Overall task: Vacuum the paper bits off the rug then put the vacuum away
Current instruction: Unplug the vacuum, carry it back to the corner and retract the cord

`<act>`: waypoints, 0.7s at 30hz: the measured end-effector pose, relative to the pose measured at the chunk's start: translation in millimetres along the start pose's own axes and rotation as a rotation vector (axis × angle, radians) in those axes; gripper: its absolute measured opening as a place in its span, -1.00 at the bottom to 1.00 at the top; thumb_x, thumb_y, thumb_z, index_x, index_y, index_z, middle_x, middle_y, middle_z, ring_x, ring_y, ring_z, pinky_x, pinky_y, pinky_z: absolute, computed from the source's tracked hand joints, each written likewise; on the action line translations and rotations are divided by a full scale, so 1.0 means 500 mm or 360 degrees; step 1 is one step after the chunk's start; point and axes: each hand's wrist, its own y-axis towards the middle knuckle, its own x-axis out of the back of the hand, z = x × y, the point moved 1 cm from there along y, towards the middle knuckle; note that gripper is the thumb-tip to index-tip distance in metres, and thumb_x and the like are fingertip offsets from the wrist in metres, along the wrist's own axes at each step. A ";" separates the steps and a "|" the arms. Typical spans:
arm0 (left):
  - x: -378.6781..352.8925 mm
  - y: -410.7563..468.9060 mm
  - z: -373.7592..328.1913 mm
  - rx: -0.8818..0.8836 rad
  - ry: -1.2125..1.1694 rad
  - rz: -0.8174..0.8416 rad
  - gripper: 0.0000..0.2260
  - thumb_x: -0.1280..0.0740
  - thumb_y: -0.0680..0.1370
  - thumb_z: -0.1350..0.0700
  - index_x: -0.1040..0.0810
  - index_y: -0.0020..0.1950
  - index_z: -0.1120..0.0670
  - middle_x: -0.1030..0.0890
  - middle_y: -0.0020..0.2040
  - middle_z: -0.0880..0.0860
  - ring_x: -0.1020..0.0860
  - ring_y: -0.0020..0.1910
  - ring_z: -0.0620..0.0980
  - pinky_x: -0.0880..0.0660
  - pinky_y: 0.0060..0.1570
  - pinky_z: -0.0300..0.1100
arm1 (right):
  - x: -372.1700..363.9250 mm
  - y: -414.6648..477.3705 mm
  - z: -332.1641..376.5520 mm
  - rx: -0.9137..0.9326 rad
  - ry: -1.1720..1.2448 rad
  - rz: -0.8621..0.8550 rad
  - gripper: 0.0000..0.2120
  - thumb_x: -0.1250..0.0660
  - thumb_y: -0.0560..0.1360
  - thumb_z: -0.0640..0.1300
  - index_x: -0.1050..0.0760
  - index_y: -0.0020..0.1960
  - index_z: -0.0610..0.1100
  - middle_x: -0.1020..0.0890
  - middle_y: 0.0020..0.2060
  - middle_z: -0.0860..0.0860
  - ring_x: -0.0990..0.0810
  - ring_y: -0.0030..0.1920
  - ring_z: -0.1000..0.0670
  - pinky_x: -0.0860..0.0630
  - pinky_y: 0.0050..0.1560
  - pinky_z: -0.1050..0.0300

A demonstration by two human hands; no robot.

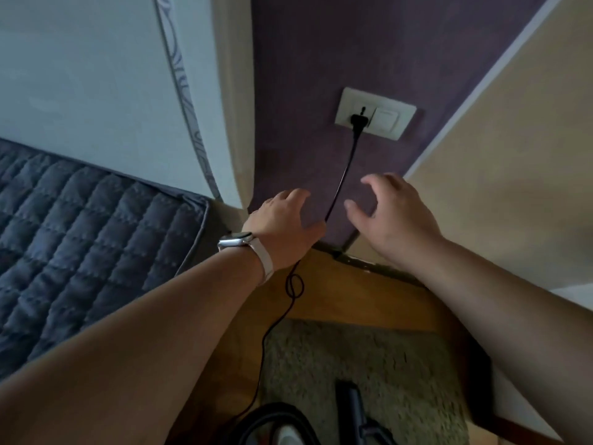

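Presently: purple wall [321,59] ahead, quilted grey bed cover [80,226] at left. Rug [369,364] below on wood floor [346,293]. Vacuum [282,425] on rug at bottom edge (dark, blurred). Left hand [285,229], watch [236,240] on wrist, touching black cord [341,181]; fingers loosely curled, grip not discernible. Right hand [394,213] beside cord, fingers spread apart, holding nothing. Plug [358,121] seated in wall socket plate [375,114].

Purple wall [321,59] with socket plate [375,113], wooden floor [353,297], quilted bed [80,226].
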 end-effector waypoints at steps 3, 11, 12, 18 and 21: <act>-0.016 0.058 -0.022 0.0145 -0.0161 0.0084 -0.48 -0.25 0.52 -0.20 -0.32 0.44 -0.08 -0.47 0.31 -0.01 -0.52 0.14 0.03 -0.54 0.06 -0.02 | 0.003 0.052 -0.006 -0.0074 0.0091 -0.0056 -0.49 -0.18 0.58 0.23 -0.35 0.42 -0.04 -0.47 0.31 -0.02 -0.49 0.24 -0.09 -0.50 0.06 0.01; -0.042 0.152 -0.056 0.0111 -0.0397 0.0044 -0.74 -0.25 0.55 -0.12 -0.53 0.16 -0.05 -0.59 -0.04 -0.06 -0.58 -0.11 -0.03 -0.58 -0.06 -0.03 | -0.023 0.157 -0.011 -0.0194 0.0314 -0.0132 -0.65 -0.17 0.59 0.22 -0.45 0.00 -0.07 -0.51 -0.28 0.07 -0.49 -0.28 0.04 -0.37 -0.32 0.11; -0.047 0.162 -0.057 0.0091 -0.0386 0.0084 -0.75 -0.23 0.57 -0.10 -0.55 0.12 -0.01 -0.61 -0.05 -0.02 -0.58 -0.12 -0.01 -0.57 -0.08 -0.05 | -0.031 0.165 -0.010 -0.0178 0.0327 -0.0131 -0.66 -0.19 0.60 0.19 -0.44 -0.10 -0.07 -0.49 -0.32 0.05 -0.48 -0.31 0.03 -0.33 -0.35 0.11; -0.073 0.169 -0.051 0.0013 -0.0575 0.0228 -0.73 -0.14 0.65 0.00 -0.55 -0.02 0.12 -0.62 -0.23 0.07 -0.49 -0.40 -0.05 -0.41 -0.37 -0.19 | -0.062 0.184 -0.006 -0.0187 0.0428 -0.0165 -0.62 -0.19 0.62 -0.02 -0.23 -0.34 -0.09 -0.35 -0.44 0.00 -0.36 -0.43 0.00 -0.19 -0.44 0.12; -0.083 0.151 -0.044 -0.0048 -0.0771 0.0105 -0.72 -0.13 0.66 -0.01 -0.52 -0.01 0.16 -0.50 -0.31 0.00 -0.40 -0.44 -0.12 -0.38 -0.41 -0.18 | -0.064 0.176 -0.004 -0.0148 0.0491 -0.0253 -0.61 -0.17 0.63 -0.05 -0.21 -0.35 -0.09 -0.32 -0.46 0.01 -0.31 -0.45 0.05 -0.16 -0.46 0.12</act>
